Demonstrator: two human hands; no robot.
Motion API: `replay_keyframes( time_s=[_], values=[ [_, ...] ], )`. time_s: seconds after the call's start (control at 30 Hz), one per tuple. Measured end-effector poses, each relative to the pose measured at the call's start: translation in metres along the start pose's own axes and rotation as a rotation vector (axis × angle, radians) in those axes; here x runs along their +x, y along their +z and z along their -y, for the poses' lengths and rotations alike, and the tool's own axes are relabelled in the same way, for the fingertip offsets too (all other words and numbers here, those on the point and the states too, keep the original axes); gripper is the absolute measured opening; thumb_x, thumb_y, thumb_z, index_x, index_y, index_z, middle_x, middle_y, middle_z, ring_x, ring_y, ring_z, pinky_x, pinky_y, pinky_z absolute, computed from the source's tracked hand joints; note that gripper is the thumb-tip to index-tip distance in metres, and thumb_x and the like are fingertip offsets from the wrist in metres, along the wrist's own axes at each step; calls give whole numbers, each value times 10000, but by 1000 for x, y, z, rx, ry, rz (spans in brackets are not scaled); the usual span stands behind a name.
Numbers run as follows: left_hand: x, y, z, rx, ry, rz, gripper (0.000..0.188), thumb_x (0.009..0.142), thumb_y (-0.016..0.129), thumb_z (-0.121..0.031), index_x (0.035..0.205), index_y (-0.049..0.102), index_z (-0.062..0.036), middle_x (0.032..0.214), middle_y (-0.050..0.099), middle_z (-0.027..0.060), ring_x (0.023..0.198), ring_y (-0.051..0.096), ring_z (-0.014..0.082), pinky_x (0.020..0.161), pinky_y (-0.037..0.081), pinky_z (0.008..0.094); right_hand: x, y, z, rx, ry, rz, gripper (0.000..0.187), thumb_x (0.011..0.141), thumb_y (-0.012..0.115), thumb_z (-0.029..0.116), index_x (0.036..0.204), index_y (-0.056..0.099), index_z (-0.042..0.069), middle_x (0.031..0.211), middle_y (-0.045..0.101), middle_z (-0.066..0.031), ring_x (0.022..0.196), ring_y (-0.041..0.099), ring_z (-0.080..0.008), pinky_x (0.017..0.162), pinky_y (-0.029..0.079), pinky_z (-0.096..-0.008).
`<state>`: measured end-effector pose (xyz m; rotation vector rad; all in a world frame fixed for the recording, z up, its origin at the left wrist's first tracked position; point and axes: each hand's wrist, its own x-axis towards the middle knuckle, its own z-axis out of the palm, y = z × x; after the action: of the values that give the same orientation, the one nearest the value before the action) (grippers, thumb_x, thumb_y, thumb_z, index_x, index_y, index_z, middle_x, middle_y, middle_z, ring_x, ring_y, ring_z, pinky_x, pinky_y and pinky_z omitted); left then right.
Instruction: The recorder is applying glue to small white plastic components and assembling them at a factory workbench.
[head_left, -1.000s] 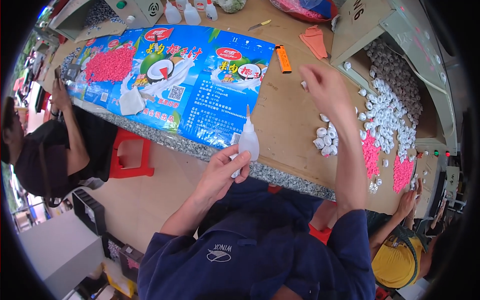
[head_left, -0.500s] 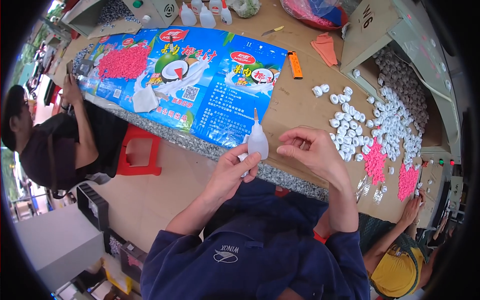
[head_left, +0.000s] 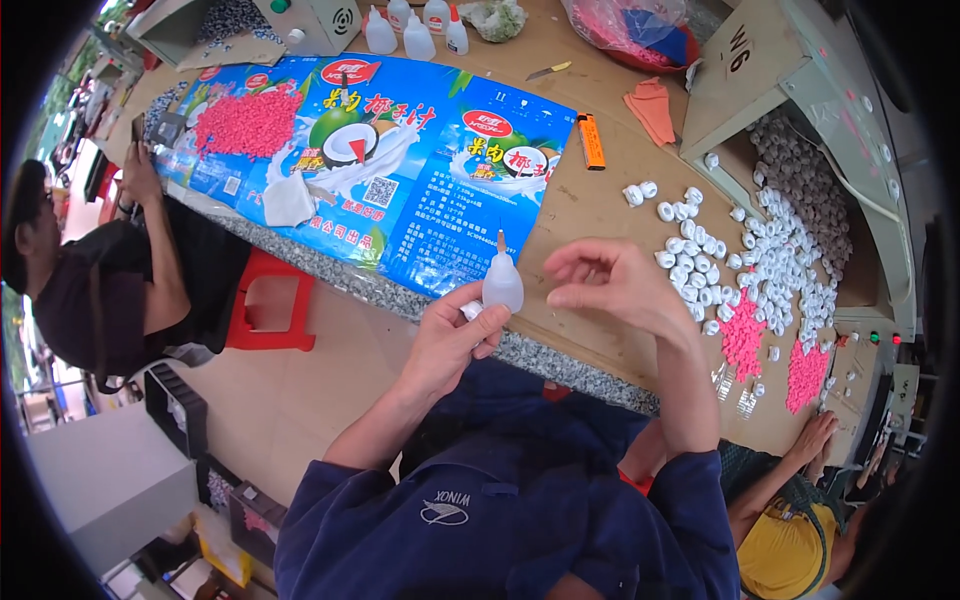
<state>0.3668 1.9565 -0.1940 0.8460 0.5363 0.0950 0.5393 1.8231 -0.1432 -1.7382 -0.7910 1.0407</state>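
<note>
My left hand [head_left: 455,325] is closed around a translucent white squeeze bottle [head_left: 503,287] with a thin pointed tip, held upright by the table's front edge. A small white thing [head_left: 471,310] shows between the same fingers; its kind I cannot make out. To the right of the bottle, my right hand [head_left: 625,285] hovers over the brown cardboard, fingers apart and loosely bent, with nothing visible in them. Nearest to it lie many small white ring-like parts [head_left: 690,275], with a pile of pink pieces [head_left: 743,338] beside them.
A blue printed sheet [head_left: 420,240] carries pink pieces [head_left: 250,122] and a white cloth [head_left: 289,200]. Farther off are an orange lighter-like box [head_left: 591,143], a knife [head_left: 549,70], more squeeze bottles [head_left: 418,38] and a grey metal housing [head_left: 750,60]. Co-workers sit left and right.
My left hand and the bottle have shifted slightly left. My right hand has moved a little left and up, its fingers spreading somewhat more.
</note>
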Motion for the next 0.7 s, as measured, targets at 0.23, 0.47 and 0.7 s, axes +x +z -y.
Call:
replay_keyframes(
  time_s=[0.23, 0.47, 0.7],
  values=[
    [3, 6, 2, -46, 1, 101, 302, 857, 606, -103, 1134, 540, -2, 710, 531, -10, 565, 444, 41, 448, 317, 186, -13, 30, 2, 166, -33, -42, 418, 684, 777, 107, 1051, 597, 18, 784, 480, 65, 640, 418, -3, 568, 348, -149],
    [3, 11, 6, -71, -31, 161, 232, 872, 589, -121, 1078, 553, -22, 709, 526, -5, 584, 445, 48, 464, 312, 190, -14, 39, -23, 211, -130, -89, 425, 701, 754, 61, 1084, 587, -15, 860, 456, 30, 726, 431, -25, 597, 364, -171],
    [3, 21, 5, -37, -67, 193, 219, 872, 589, -119, 1070, 559, -32, 707, 524, -6, 588, 452, 53, 467, 313, 191, -18, 44, -37, 424, -192, -123, 336, 766, 702, 98, 1075, 612, 0, 933, 503, 1, 753, 466, -53, 644, 394, -206]
  ],
)
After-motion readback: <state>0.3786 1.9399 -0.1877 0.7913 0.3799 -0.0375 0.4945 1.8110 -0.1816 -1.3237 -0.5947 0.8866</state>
